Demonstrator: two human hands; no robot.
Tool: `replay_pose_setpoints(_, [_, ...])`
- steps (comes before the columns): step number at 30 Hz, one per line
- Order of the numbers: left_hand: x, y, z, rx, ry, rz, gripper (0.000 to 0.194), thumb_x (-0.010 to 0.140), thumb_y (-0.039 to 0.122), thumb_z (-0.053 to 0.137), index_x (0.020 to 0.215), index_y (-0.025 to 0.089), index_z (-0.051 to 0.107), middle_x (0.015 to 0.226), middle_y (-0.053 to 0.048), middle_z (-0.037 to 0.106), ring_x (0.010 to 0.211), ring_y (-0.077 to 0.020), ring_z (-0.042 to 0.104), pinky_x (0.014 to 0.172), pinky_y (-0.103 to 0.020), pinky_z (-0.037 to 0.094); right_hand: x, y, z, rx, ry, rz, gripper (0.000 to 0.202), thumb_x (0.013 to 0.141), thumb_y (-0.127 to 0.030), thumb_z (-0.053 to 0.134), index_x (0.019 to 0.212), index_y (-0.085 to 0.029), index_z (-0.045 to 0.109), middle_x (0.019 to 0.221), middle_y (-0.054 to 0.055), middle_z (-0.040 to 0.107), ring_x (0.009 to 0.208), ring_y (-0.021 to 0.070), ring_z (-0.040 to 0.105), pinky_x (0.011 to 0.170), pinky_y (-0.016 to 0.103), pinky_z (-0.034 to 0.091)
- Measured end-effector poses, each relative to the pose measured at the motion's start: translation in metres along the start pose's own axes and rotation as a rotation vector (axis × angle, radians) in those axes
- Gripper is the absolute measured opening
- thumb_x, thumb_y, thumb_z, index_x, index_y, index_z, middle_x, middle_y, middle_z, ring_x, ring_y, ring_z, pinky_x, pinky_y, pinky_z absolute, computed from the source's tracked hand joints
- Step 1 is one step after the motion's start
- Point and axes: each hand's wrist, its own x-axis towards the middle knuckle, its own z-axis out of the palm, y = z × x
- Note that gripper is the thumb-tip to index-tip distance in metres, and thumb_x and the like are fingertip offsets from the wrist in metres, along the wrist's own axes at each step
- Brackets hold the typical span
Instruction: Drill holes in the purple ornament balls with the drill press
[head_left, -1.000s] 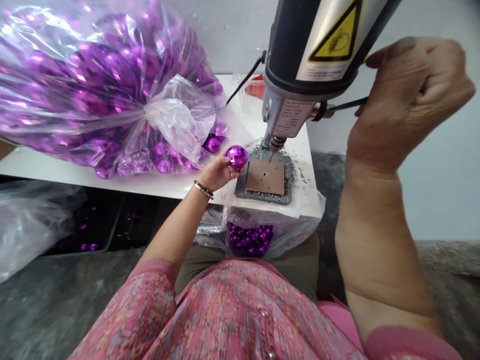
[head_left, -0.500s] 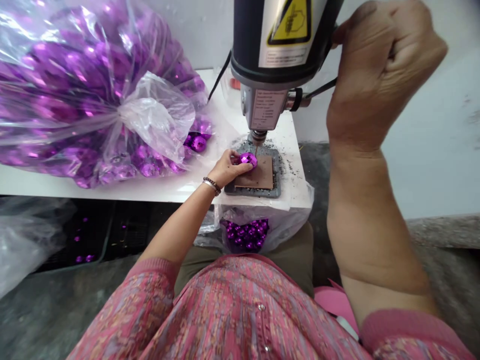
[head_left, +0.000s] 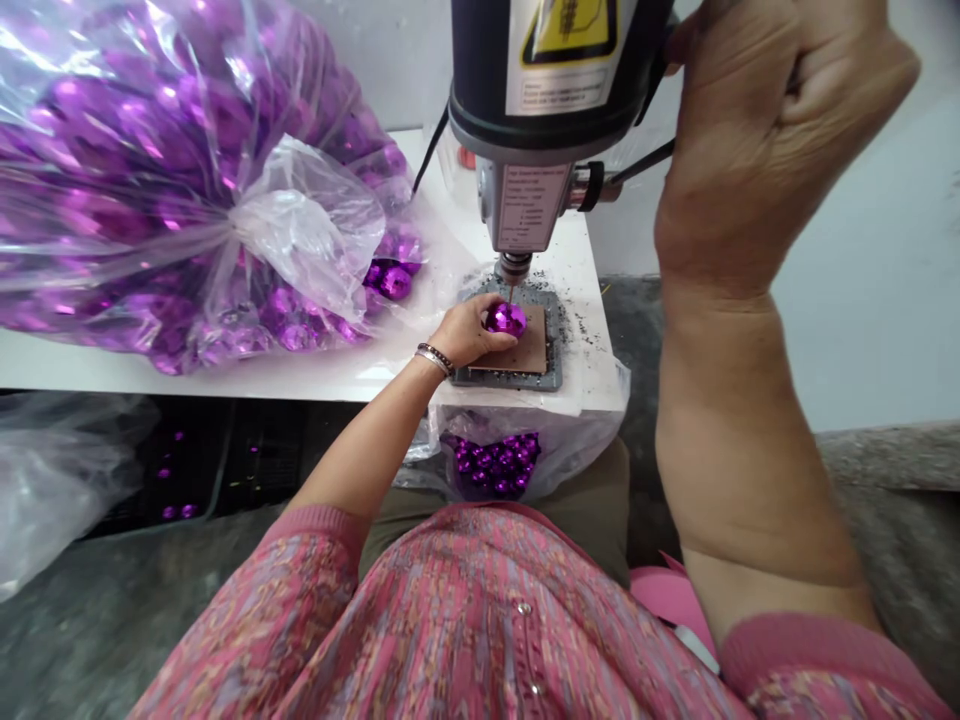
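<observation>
My left hand (head_left: 480, 332) pinches a shiny purple faceted ball (head_left: 507, 320) between thumb and fingers. The ball rests over a brown square board (head_left: 529, 345) on the grey base (head_left: 553, 362) of a bench drill press (head_left: 551, 120). Directly above it is the thin drill bit (head_left: 511, 294), its tip at or just over the ball's top; contact is hard to tell. At upper right, my right hand (head_left: 780, 130) is closed in a fist on the drill press handle beside the motor housing. The fingers' far side and most of the handle are hidden.
A large tied plastic bag (head_left: 112, 210) of purple balls fills the left of the white table (head_left: 390, 375). Several loose balls (head_left: 394, 280) lie by it. Below the table's front edge hangs an open plastic bag (head_left: 577, 440) with more balls. Dark shavings (head_left: 576, 325) litter the tabletop.
My left hand has moved slightly right, bringing the purple ball under the drill bit. My right hand stays closed at the handle. The view has shifted a little.
</observation>
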Motion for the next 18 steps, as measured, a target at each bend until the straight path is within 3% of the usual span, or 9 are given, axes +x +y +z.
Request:
replay_pose_setpoints(7, [0.0,-0.009,0.006,-0.087,-0.036,0.017,0.061,0.07,0.032,0.084,0.127,0.015,0.074,0.091,0.002,0.073,0.085,-0.0176,0.065,0.081,-0.026,0.051,-0.027,0.031,0.006,0.106,0.118,-0.256,0.061,0.102,-0.058,0.037,0.098,-0.009,0.072,0.087,0.002,0.067,0.083,-0.0012,0.062,0.084,0.016,0.05])
replay_pose_setpoints(12, [-0.001,-0.01,0.008,-0.103,-0.042,0.02,0.063,0.07,0.033,0.083,0.129,0.015,0.073,0.093,0.002,0.073,0.084,-0.0166,0.063,0.08,-0.025,0.05,-0.057,0.047,0.005,0.105,0.112,-0.312,0.059,0.104,-0.053,0.036,0.106,-0.008,0.075,0.1,0.003,0.072,0.094,-0.0003,0.067,0.091,0.017,0.056])
replay_pose_setpoints(18, [0.0,-0.017,0.012,-0.114,-0.042,0.044,0.063,0.072,0.034,0.081,0.131,0.015,0.072,0.098,0.0,0.074,0.089,-0.0173,0.065,0.084,-0.025,0.051,-0.068,0.055,0.008,0.129,0.109,-0.274,0.057,0.104,-0.052,0.037,0.109,-0.009,0.074,0.104,0.003,0.071,0.094,-0.0012,0.064,0.088,0.016,0.056])
